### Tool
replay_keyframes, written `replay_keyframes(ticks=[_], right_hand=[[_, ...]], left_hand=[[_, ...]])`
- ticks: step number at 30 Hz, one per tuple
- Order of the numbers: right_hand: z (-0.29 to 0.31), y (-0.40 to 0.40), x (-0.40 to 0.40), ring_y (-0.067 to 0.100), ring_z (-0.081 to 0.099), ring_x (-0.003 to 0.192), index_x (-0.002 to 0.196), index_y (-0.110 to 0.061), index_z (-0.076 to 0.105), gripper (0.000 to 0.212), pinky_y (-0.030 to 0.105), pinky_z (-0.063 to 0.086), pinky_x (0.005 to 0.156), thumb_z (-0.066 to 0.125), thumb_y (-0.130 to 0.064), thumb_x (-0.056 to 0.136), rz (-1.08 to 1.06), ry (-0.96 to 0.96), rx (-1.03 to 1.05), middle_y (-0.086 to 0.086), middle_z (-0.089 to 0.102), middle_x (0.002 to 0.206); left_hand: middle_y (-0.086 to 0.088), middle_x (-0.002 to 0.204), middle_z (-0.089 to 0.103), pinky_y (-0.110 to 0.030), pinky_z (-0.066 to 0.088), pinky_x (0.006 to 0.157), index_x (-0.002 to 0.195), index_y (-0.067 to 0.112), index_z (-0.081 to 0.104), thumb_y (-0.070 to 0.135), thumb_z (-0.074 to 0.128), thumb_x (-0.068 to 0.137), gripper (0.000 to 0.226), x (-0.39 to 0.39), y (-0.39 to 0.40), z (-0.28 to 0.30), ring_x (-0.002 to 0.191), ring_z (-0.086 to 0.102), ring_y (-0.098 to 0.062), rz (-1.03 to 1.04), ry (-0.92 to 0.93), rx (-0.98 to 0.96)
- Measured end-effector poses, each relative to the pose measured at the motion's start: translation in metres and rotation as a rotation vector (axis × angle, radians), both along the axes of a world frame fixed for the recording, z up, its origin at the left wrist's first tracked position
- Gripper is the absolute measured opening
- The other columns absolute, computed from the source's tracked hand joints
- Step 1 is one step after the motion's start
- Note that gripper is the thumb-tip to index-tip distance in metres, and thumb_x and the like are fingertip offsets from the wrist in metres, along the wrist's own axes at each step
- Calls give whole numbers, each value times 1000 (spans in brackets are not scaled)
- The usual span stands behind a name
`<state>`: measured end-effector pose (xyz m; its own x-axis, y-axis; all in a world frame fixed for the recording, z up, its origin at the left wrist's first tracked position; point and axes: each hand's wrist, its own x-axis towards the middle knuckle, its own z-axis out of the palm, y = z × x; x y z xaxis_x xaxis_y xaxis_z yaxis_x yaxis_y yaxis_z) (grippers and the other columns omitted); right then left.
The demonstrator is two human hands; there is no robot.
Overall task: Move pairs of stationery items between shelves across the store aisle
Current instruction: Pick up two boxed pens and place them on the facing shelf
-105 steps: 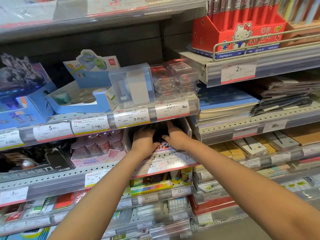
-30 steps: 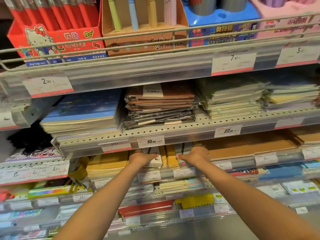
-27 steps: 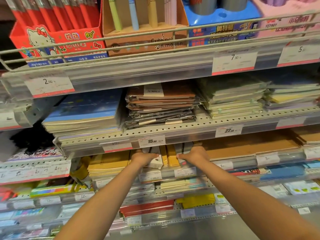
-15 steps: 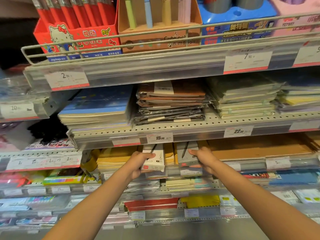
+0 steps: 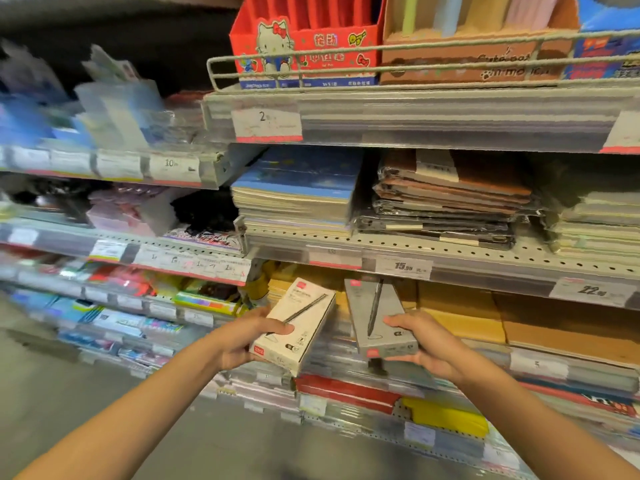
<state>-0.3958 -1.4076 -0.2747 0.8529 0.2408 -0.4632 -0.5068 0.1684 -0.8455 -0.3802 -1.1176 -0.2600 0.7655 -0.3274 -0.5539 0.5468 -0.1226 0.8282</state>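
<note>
My left hand (image 5: 242,341) grips a white pen box (image 5: 294,327) with a dark pen pictured on its face, thumb on top near its lower end. My right hand (image 5: 422,344) grips a grey pen box (image 5: 377,317) of the same shape, fingers under its lower end. Both boxes are held in the air, clear of the shelf, in front of the yellow and brown notebook stacks (image 5: 460,317). The boxes tilt slightly away from each other.
Perforated metal shelves (image 5: 485,258) carry notebook stacks, wrapped brown covers (image 5: 450,195) and price tags. A red cartoon-cat pen display (image 5: 304,43) stands behind a wire rail on the top shelf. Blurred stationery shelves run to the left. Grey floor (image 5: 104,393) lies below.
Both hands have pulled the two pen boxes off the shelf and toward me. The view has swung, so the shelves now sit further right and blurred.
</note>
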Motion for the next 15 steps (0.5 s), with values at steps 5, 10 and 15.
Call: replay_keyframes(ticks=[5,10,15], right_hand=[[4,67,3,33,69,94,121,-5,49,40,42,60,70,60,-12,84,136,-23,1,20,70,106],[14,148,-1,23,72,77,111,-14,53,27,33,60,58,56,-6,85,240,-90,29,8,76,86],[30,248,-3,25,71,76,121,-8,48,46,33,59,56,64,-8,78,310,-121,39,19,70,104]], left_hand=[[-9,99,74,-30,56,62,117,16,53,17,75,55,66,-30,68,8,81,71,-21,85,-34,33],[-2,83,75,-26,54,55,111,13,56,20,81,43,72,-62,148,18,69,71,-15,213,-64,30],[-6,93,75,-26,56,57,111,13,59,29,93,28,91,-87,242,29,73,71,-17,326,-120,-46]])
